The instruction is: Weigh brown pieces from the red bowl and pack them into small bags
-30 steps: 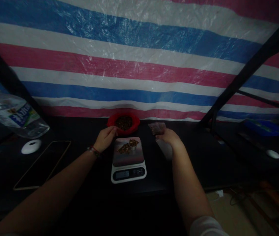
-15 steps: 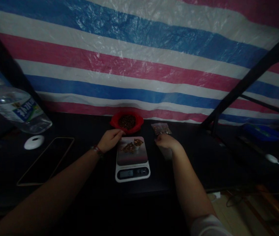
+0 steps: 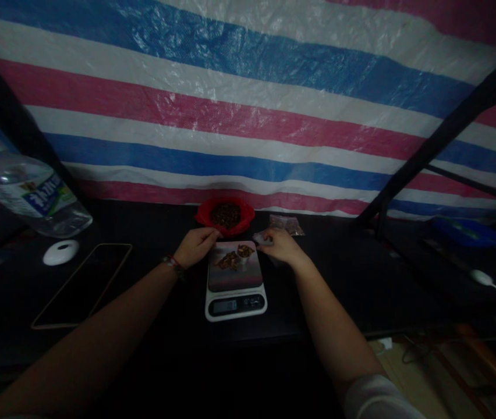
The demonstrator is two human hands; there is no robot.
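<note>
At the near left rim of a red bowl (image 3: 248, 214) filled with small dark brown pieces (image 3: 226, 215), my left hand (image 3: 196, 247) is closed, thumb and fingertips together against the rim. My right hand (image 3: 283, 245) pinches a small clear plastic bag (image 3: 260, 237) by the upper right corner of the scale; most of this bag is hidden. Behind that hand lies a zip bag (image 3: 289, 224) with brown contents. Between my hands stands a white digital kitchen scale (image 3: 236, 311), its display lit. Brown pieces and a small cup show on its platform, seemingly as a printed picture.
Left on the black table lie a smartphone (image 3: 84, 285) and a white oval device (image 3: 61, 252), with a large clear bottle (image 3: 34, 195) behind them. A striped plastic sheet (image 3: 230, 128) hangs at the back. Dark metal bars (image 3: 427, 157) slant up on both sides. A blue item (image 3: 468, 231) lies far right.
My right hand has moved left to the scale's upper right corner, bringing the small clear bag along. More of the filled zip bag shows. My left hand stays at the bowl.
</note>
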